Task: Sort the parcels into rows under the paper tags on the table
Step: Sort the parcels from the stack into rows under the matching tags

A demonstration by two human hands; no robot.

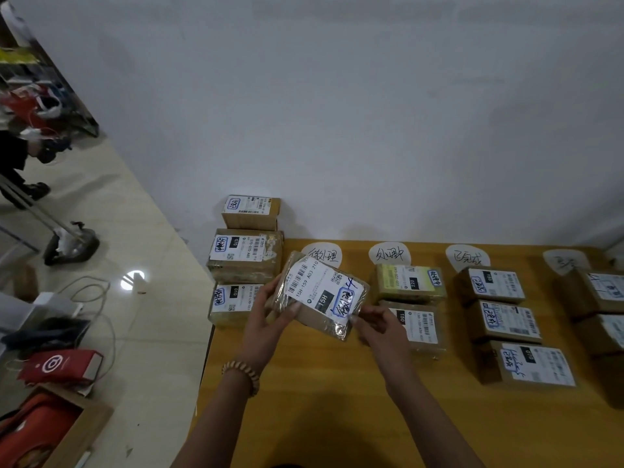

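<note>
I hold a taped brown parcel (322, 295) with a white shipping label tilted above the yellow table (337, 400). My left hand (270, 319) grips its left side and my right hand (374, 320) pinches its lower right corner. It hangs just below the first paper tag (322, 255). Two parcels (410, 283) lie in a row under the second tag (390, 254). Three parcels (503, 320) lie under the third tag (467, 257). More parcels (597, 295) sit under a fourth tag (565, 261) at the right edge.
A stack of three parcels (244, 255) stands at the table's far left corner against the white wall. Left of the table, on the tiled floor, are cables, a red bag (60, 366) and a cardboard box (67, 434). A person stands at the far left.
</note>
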